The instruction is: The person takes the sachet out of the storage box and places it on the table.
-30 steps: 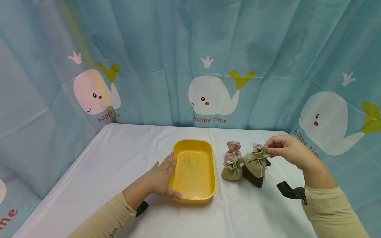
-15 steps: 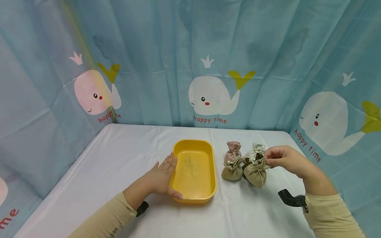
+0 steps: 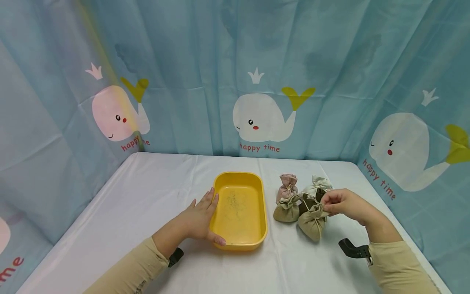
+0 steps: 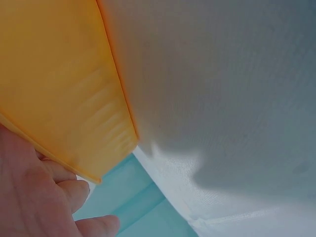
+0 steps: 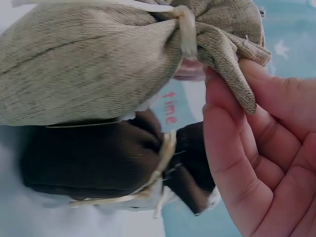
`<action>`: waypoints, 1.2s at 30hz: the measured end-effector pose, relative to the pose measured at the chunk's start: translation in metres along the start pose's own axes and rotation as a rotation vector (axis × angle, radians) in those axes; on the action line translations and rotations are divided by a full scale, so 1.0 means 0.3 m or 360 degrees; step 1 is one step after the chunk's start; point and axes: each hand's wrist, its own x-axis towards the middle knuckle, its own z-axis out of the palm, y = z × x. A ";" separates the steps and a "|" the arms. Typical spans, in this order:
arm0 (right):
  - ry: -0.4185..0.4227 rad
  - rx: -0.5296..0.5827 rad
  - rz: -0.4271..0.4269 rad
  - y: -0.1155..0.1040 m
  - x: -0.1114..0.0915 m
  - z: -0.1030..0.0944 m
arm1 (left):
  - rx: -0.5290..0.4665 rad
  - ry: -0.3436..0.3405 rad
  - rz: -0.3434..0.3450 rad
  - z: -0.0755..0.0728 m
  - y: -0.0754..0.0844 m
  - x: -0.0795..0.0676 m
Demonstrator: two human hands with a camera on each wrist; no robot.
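Note:
My right hand (image 3: 346,205) pinches the gathered neck of a khaki drawstring pouch (image 3: 312,223) between thumb and fingers. In the right wrist view that pouch (image 5: 84,64) bulges beside a dark brown pouch (image 5: 89,158) tied with pale cord. Left of it in the head view sits another khaki pouch (image 3: 286,210), with a pink pouch (image 3: 287,188) behind. A whitish pouch (image 3: 318,184) stands at the back, partly hidden. My left hand (image 3: 198,216) lies with fingers spread along the left rim of a yellow rectangular tray (image 3: 238,241); its wall (image 4: 64,89) fills the left wrist view's upper left.
A white cloth (image 3: 147,204) covers the table. Behind and at both sides hangs a blue curtain (image 3: 191,81) printed with whales. Each wrist carries a black camera mount, the right one (image 3: 354,248) jutting over the cloth.
My right hand has brought the pinched khaki pouch down and toward me, uncovering more of the brown and whitish pouches behind it. The left hand and tray stay put.

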 end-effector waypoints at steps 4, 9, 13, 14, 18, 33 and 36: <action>-0.0022 -0.0002 0.0063 0.028 0.007 0.012 | -0.0008 -0.0003 -0.0007 -0.003 0.003 0.000; 0.0012 -0.0015 0.0133 0.045 0.015 0.024 | -0.0004 -0.0007 -0.0010 -0.004 0.004 0.002; 0.0037 0.0003 0.0177 0.049 0.023 0.028 | -0.0007 -0.0006 -0.0013 -0.003 0.003 0.003; 0.0037 0.0008 0.0183 0.050 0.024 0.029 | -0.0008 -0.0008 -0.0017 -0.003 0.003 0.003; 0.0026 0.0014 0.0193 0.047 0.023 0.030 | -0.0021 -0.0009 -0.0024 0.000 0.004 0.001; -0.0109 0.0003 0.0059 0.020 -0.006 0.008 | -0.0057 0.0007 -0.0016 0.005 0.004 0.000; -0.0116 -0.0004 0.0023 0.012 -0.013 0.001 | -0.0052 0.0008 -0.0014 0.005 0.003 -0.001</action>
